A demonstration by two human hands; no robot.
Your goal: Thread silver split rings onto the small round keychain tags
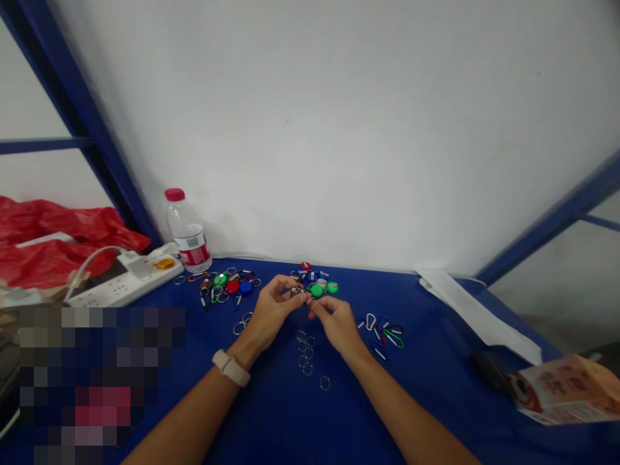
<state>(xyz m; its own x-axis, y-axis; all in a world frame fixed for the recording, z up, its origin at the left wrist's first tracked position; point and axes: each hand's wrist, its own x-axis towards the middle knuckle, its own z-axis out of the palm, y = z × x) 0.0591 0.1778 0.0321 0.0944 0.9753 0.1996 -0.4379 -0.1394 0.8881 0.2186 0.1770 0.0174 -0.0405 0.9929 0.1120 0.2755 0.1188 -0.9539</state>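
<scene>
My left hand, with a pale band on its wrist, pinches a small dark retractable reel, mostly hidden by the fingers. Close beside it my right hand is closed in a pinch on what looks like a metal key ring, partly covered. Just beyond both hands lies a pile of coloured reels, among them a green reel. Loose key rings lie between my forearms, and a few more rings lie left of my left hand. To the right of my right hand are several carabiners.
Reels with clips and rings, including a red reel, form a pile at left. Behind it stand a water bottle and a power strip. A white paper strip and a printed pack lie at right. A wall closes the back.
</scene>
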